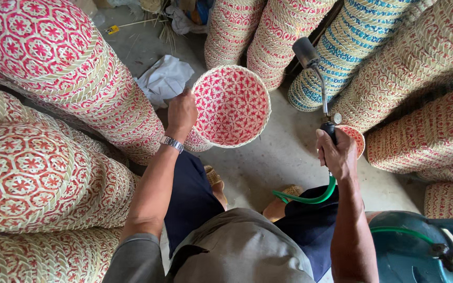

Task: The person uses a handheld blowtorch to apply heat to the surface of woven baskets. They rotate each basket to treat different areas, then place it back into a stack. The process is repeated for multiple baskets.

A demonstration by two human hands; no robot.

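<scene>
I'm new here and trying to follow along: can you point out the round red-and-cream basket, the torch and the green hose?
Woven basket (232,105), head view: on its patterned inside bottom.
Gas torch (305,52), head view: on its dark nozzle head.
Green hose (310,199), head view: on the curve below the right hand (337,154).

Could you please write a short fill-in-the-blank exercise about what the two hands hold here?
1. The left hand holds a round woven basket patterned in cream and ____.
2. The right hand grips a gas torch fed by a ____ hose.
3. A metal watch sits on the ____ wrist.
4. The crumpled cloth on the floor is ____.

Missing words: red; green; left; white
</scene>
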